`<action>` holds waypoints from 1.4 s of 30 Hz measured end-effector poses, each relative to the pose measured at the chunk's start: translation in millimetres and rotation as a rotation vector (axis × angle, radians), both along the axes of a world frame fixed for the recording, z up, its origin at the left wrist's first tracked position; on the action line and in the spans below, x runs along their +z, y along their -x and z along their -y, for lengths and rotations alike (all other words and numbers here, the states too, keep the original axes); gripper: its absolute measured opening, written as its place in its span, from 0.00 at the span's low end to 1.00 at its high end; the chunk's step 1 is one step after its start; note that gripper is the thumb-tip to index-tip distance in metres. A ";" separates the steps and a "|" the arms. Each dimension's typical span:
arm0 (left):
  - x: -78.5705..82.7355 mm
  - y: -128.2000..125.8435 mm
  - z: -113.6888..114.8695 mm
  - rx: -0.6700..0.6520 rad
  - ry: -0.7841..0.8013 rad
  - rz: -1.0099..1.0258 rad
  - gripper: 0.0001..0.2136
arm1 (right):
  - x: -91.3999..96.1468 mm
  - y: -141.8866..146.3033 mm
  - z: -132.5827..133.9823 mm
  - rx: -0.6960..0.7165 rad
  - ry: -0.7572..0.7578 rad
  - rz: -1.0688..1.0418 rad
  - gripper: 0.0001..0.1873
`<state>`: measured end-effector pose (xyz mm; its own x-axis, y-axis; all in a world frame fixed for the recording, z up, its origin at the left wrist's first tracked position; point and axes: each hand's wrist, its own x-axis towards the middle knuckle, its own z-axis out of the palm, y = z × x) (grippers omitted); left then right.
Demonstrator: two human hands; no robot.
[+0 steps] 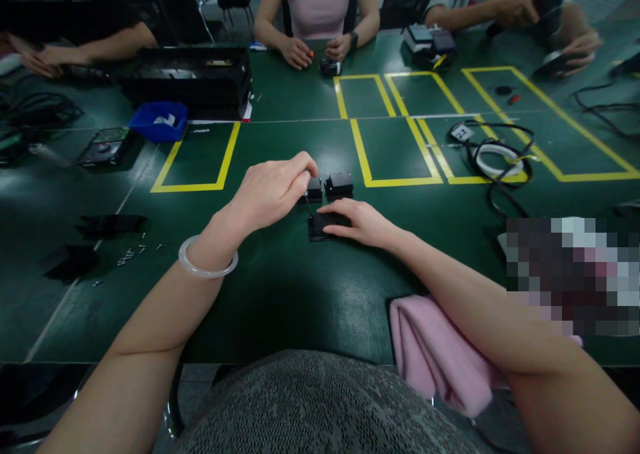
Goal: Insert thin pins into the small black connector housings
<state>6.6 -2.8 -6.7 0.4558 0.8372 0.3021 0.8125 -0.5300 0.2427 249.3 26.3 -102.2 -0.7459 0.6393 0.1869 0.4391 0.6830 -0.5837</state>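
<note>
I see a flat black rectangular part (317,229) on a green tabletop (320,307), directly in front of the wearer; I take it as the clock's centre, twelve pointing away. The left hand (277,187), at ten o'clock, is curled closed around a thin-shafted screwdriver (309,205), its handle hidden in the fist, the shaft dropping to the part's left end. The right hand (361,221) lies on the part from three o'clock, thumb and forefinger spread apart; I cannot tell whether they pinch it or only press.

Just beyond stand two black blocks, one at eleven o'clock (315,189), one near twelve (339,185).

At two o'clock, a coiled black cable (510,131) carries a white tag (461,132); I make out a 2, the next character uncertain.

Green surface runs from the part to the table's near edge at six o'clock. Yellow tape outlines (403,182) mark the surface toward one o'clock. Loose screws (129,255) lie at nine, a blue bin (159,122) at ten, and a pink cloth (435,347) over the edge between four and five.

The left forearm slants in from seven, wearing a pale bangle (207,272); the right forearm reaches in from four.
</note>
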 end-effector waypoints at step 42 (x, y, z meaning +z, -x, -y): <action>-1.1 -1.3 -5.2 0.030 0.041 0.129 0.13 | 0.1 0.1 0.1 0.005 -0.002 0.005 0.22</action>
